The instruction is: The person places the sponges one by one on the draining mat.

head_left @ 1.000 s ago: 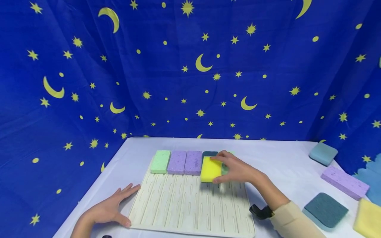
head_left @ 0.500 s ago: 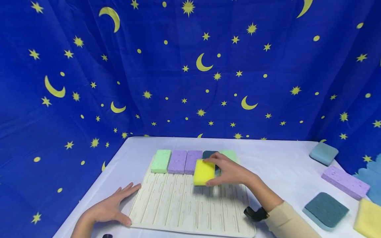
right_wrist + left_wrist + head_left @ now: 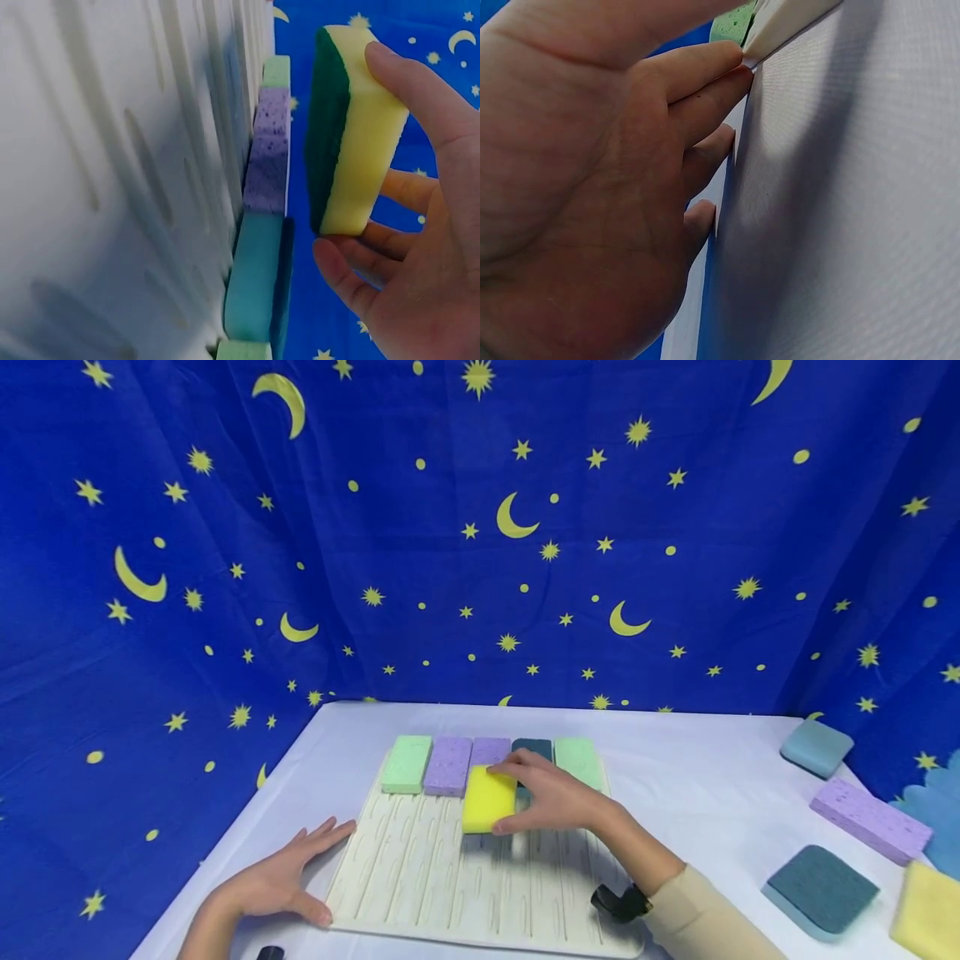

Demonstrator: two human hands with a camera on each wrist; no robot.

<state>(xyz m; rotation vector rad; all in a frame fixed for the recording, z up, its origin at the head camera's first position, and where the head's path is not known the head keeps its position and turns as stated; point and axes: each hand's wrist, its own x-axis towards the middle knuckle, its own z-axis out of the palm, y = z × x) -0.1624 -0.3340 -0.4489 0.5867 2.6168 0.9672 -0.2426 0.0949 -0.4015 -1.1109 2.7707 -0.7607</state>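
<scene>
Holds a thick yellow rectangular sponge (image 3: 483,802) with a green scouring layer (image 3: 328,135) between the thumb and fingers of the right hand (image 3: 551,797) — gripped by its edges, raised over an off-white rubbery-looking ribbed mat (image 3: 435,885) with the green side turned down. Rests the left hand (image 3: 273,885) on the white surface (image 3: 697,777), open, with fingers straight and spread, index fingertip at the mat's left edge and thumb at its near left corner. Has side by side along the mat's far edge, from left to right, a pale green rectangular sponge (image 3: 407,764), two speckled purple rectangular sponges (image 3: 448,766), a teal sponge topped with a dark scouring pad (image 3: 533,749) and another pale green rectangular sponge (image 3: 577,760). In the head view, hides part of the right-hand purple one behind the yellow block. Farther right, well apart from the mat, has a blue-grey sponge (image 3: 816,749), a long purple sponge (image 3: 870,820), a dark-green-topped square sponge (image 3: 820,889) and a pale yellow piece (image 3: 930,910) — the last cut off by the frame.
</scene>
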